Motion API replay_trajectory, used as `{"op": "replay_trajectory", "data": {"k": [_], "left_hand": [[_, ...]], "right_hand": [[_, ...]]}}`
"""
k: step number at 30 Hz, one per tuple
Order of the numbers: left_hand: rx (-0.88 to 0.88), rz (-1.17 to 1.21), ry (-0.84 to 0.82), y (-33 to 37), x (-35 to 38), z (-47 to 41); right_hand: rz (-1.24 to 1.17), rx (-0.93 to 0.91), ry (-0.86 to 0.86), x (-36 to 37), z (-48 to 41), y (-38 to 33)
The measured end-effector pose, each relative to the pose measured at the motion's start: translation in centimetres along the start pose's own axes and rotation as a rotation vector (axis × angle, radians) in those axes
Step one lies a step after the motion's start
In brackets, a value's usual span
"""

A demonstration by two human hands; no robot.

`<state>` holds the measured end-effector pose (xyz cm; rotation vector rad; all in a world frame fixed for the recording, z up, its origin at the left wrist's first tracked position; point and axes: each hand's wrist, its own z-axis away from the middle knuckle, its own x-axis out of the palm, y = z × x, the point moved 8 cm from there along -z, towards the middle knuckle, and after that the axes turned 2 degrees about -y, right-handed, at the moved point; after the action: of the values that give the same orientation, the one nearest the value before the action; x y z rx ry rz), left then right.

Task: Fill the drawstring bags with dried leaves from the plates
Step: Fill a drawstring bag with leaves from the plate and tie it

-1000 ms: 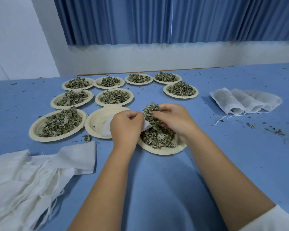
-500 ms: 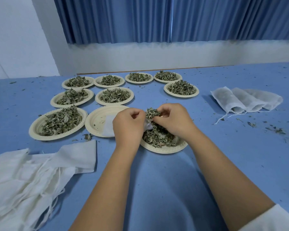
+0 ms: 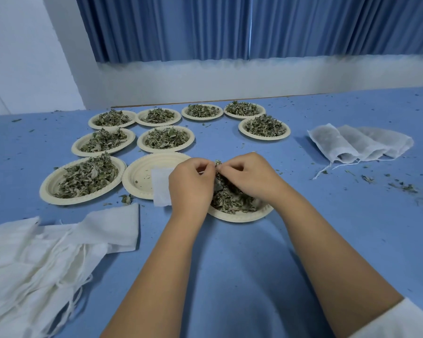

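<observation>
Left hand (image 3: 191,184) clamped on bag (image 3: 161,186); right hand (image 3: 248,175) pinching leaves (image 3: 230,198), probably at bag mouth, above plate (image 3: 239,215).

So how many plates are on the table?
10. Four along the back, one far right, two in the middle, one near left, one nearly bare, one under the hands.
</observation>
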<state>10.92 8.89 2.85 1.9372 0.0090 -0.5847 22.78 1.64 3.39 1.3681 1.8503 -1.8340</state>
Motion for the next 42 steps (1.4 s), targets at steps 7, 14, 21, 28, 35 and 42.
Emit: {"op": "replay_trajectory", "data": {"k": [7,14,21,28,35,42], "left_hand": [[0.013,0.026,0.016,0.5,0.0,0.3],[0.013,0.094,0.027,0.7,-0.4,0.2],[0.061,-0.083,-0.009,1.0,-0.4,0.4],[0.136,-0.218,-0.046,1.8,0.4,0.8],[0.047,-0.103,0.007,0.6,-0.8,0.2],[0.019,-0.061,0.07,0.3,-1.6,0.1]], "right_hand": [[-0.328,0.143,0.131,-0.4,-0.1,2.1],[-0.548,0.302,-0.069,1.4,-0.4,3.4],[-0.538,0.341,0.026,1.4,-0.3,3.9],[-0.297,0.295,0.146,0.7,-0.2,3.4],[-0.605,0.333,-0.01,1.4,0.1,3.0],[-0.578,0.347,0.053,0.1,0.1,3.5]]}}
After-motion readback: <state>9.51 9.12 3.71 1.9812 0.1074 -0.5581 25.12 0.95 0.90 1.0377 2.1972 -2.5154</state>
